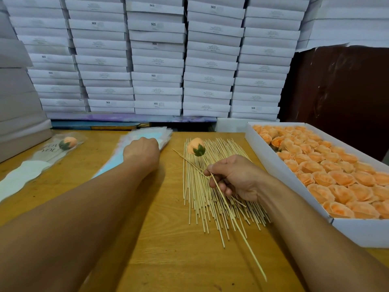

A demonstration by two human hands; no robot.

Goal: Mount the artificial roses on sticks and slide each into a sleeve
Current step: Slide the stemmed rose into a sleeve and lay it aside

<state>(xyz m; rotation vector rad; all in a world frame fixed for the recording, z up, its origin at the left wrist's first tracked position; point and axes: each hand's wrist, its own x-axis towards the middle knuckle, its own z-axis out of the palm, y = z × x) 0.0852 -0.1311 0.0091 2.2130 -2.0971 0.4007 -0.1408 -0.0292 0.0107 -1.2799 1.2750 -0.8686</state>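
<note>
left fingertips unseen at sleeves (147,134)

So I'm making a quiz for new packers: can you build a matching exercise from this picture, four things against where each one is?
Things:
1. loose rose
2. sleeved rose
3. single stick
4. stack of sleeves

Places:
A. under the left hand
B. pinched in the right hand
C. lying on the far end of the pile of sticks
D. at the table's far left

Pairs: 1-C, 2-D, 3-B, 4-A
</note>
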